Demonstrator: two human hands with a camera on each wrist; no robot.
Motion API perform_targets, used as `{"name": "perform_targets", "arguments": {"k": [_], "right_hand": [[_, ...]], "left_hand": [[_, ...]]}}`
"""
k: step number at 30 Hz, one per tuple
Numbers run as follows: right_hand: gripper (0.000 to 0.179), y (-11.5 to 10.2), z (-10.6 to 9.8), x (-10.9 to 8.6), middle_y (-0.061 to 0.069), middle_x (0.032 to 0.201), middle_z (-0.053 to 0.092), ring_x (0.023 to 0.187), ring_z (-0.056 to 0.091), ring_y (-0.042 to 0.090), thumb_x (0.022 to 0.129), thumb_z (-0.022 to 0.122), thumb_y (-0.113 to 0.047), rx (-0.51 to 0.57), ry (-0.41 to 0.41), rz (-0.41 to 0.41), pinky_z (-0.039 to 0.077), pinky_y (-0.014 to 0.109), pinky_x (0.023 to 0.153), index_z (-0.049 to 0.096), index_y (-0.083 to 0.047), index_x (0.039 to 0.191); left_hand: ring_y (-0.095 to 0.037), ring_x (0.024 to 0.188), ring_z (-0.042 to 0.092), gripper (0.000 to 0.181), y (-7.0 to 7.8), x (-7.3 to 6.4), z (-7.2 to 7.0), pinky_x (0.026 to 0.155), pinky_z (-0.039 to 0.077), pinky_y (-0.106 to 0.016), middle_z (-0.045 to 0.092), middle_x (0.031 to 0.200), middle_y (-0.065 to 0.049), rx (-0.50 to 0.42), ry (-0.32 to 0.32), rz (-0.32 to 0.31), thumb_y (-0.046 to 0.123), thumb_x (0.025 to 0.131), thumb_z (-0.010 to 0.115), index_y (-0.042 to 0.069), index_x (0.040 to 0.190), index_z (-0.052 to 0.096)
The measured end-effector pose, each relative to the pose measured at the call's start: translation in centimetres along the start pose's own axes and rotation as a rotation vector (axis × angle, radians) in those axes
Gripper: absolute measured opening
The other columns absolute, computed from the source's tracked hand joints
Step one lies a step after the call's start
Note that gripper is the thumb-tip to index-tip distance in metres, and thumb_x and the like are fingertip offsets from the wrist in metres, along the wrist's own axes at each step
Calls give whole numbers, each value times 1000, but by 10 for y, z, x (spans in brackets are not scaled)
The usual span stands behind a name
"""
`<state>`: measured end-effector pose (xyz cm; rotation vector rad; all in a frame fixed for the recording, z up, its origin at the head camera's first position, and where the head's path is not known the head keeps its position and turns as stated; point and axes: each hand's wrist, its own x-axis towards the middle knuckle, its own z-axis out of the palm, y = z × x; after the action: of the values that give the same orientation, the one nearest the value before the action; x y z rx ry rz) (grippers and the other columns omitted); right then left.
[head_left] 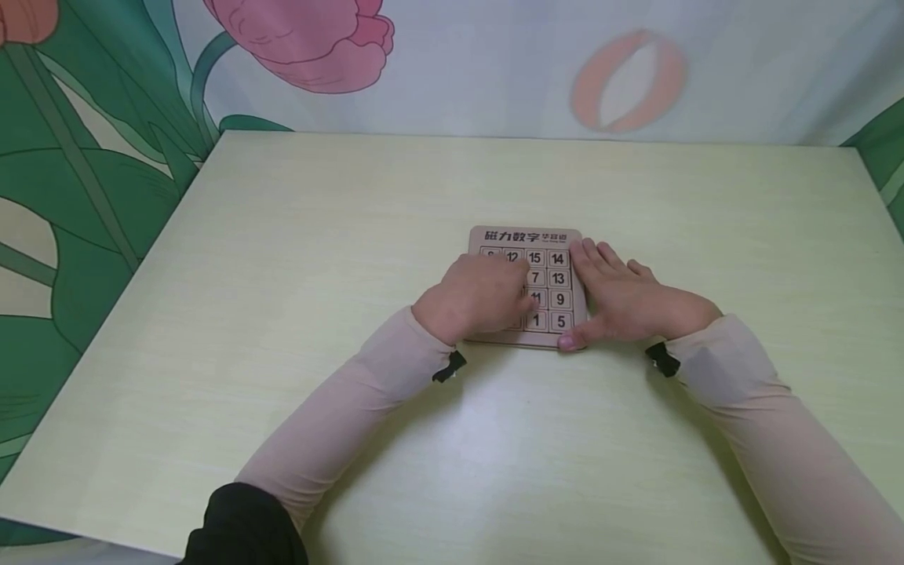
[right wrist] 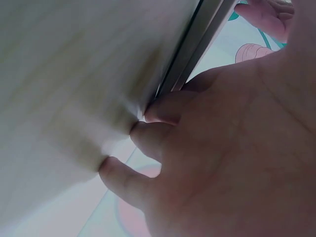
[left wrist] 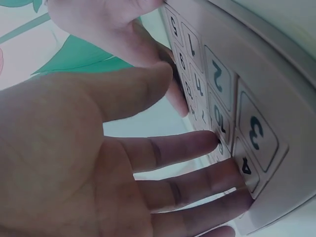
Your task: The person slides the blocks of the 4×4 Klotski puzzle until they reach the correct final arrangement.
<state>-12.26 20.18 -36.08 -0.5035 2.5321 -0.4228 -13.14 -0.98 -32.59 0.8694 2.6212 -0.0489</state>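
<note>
Lying under left fingers (left wrist: 182, 149) — straight, slightly spread — number puzzle (head_left: 551, 289); right fingers (head_left: 589, 267) splayed against it.

Head view: set above the near side of the bench (head_left: 318, 259), facing forward and down; stands back far enough to take in most of the bench, the numbered board (head_left: 549, 289) and the printed backdrop (head_left: 487, 71) beyond. Left wrist view: close, facing along the left grip (head_left: 480, 294) from its palm side; the board slants down frame right. Right wrist view: very near and low, facing along the right grip (head_left: 625, 298) and the board's edge. Head and left wrist views share the board's numbered face; both wrist views show both grips.
</note>
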Motion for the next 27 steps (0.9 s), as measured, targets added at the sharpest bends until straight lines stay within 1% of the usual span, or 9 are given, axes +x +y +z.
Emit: {"name": "perform_targets", "arguments": {"k": [5,10,14,16,17,19,22,24,27], "right_hand": [[144,-1,0,0,24,164,-10,150,-10,42,71,75,-75,-1,-3,0,1,68,113,-12,1,158],[144,-1,0,0,24,164,-11,150,-10,42,71,74,-75,0,-4,2,1,68,113,-12,1,158],[144,-1,0,0,24,165,-11,150,-10,41,71,75,-75,6,-3,7,0,68,113,-11,1,158],[144,-1,0,-1,24,165,-11,150,-10,42,71,75,-75,8,-3,8,0,68,113,-11,1,158],[144,-1,0,-1,24,165,-10,150,-10,42,71,75,-75,9,-3,9,0,68,113,-11,1,158],[144,-1,0,-1,24,165,-10,150,-10,42,71,75,-75,8,-3,10,0,68,113,-11,1,158],[144,-1,0,-1,24,165,-10,150,-10,42,71,75,-75,5,-2,10,1,68,113,-12,1,158],[144,-1,-1,-1,24,165,-10,150,-9,42,71,75,-75,6,-1,9,1,68,113,-12,1,158],[145,-1,-1,-1,24,165,-10,150,-10,41,70,75,-75,9,-1,7,0,68,113,-12,0,158]], "left_hand": [[-23,110,58,64,-3,0,1,91,52,-42,60,127,-14,-3,-13,9,47,104,50,5,151,43],[-22,106,58,63,-4,0,1,90,51,-43,61,123,-13,-17,-8,13,47,104,51,5,150,43],[-21,93,60,52,-6,2,1,80,54,-41,63,109,-10,-68,9,15,29,106,50,4,149,39],[-21,89,60,52,-8,3,0,77,54,-39,64,108,-10,-95,12,15,18,104,52,5,151,36],[-20,89,60,52,-10,3,-1,77,54,-38,64,110,-10,-109,6,16,14,103,52,6,152,35],[-19,99,60,58,-12,3,-2,86,53,-36,64,123,-11,-127,-6,19,9,102,52,8,156,31],[-19,109,56,66,-17,3,-3,96,49,-35,51,144,-15,-179,-8,17,5,102,51,12,161,23],[-22,107,57,70,-20,3,-4,96,49,-35,42,151,-20,-216,5,12,1,101,50,14,163,19],[-24,94,58,79,-24,3,-4,84,52,-33,36,151,-26,-249,26,11,-2,98,53,16,163,14]]}}
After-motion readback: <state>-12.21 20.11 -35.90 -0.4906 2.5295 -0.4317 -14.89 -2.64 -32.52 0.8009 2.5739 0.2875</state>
